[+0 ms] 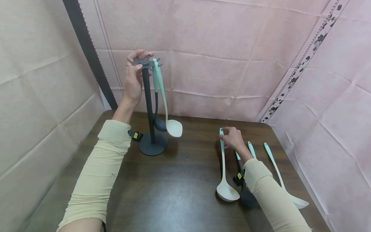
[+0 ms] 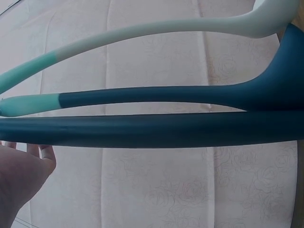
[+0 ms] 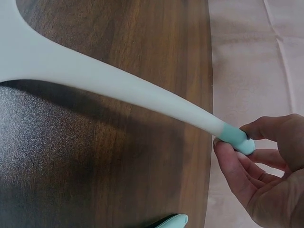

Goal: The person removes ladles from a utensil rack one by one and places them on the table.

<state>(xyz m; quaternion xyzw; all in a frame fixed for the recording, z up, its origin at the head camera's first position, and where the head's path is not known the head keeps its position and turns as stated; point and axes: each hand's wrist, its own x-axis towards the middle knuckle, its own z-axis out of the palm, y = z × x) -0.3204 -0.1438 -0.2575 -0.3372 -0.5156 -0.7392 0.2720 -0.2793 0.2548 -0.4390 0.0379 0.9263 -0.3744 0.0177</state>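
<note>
My left hand (image 1: 133, 84) grips the hooked top of a dark utensil stand (image 1: 149, 106), thumb in front and fingers behind. From its hooks hang a dark ladle-like utensil (image 1: 160, 125) and a white one (image 1: 174, 128), both with mint handles. Off to the right, my right hand (image 1: 233, 139) pinches the mint handle end of a white ladle (image 1: 227, 192). That handle end is raised, and the right wrist view shows the thumb and fingertips around the mint tip (image 3: 235, 137). The ladle's bowl is low over the tabletop; contact is hard to tell.
Right of the ladle lie a dark utensil (image 1: 248, 197), partly behind the right forearm, another mint handle (image 1: 251, 149) and a white utensil (image 1: 298, 202). The brown wooden table (image 1: 174, 193) ends at a pink cloth backdrop (image 1: 214, 80).
</note>
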